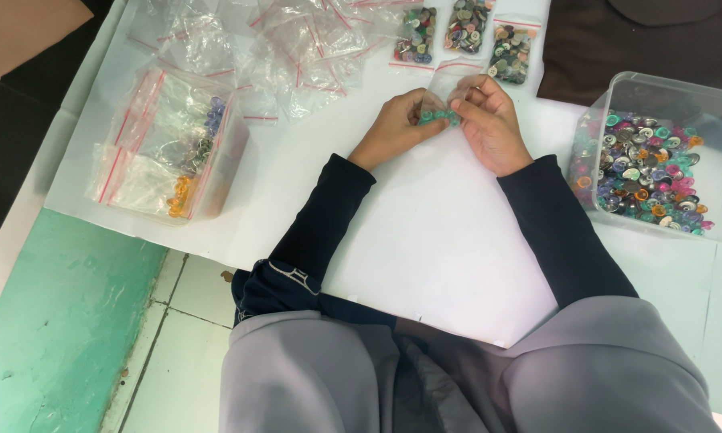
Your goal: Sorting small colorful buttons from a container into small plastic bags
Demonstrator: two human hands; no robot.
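Over the white sheet [425, 232], the left hand [393, 128] and right hand [493, 124] pinch a small clear bag [449, 84] between them, green buttons [440, 117] gathered at its bottom so they stay put. Three filled bags [465, 32] lie beyond. A tub [658, 88] of mixed buttons sits right, within reach; empty bags [297, 48] lie left.

The setting is an informal small-goods packing station at floor level, likely a home workshop. White paper sheets [425, 232] cover a tiled floor [176, 321] with green paint. A clear plastic tub [666, 88] holds mixed buttons; filled zip bags [465, 28] and empty zip bags [297, 48] lie alongside
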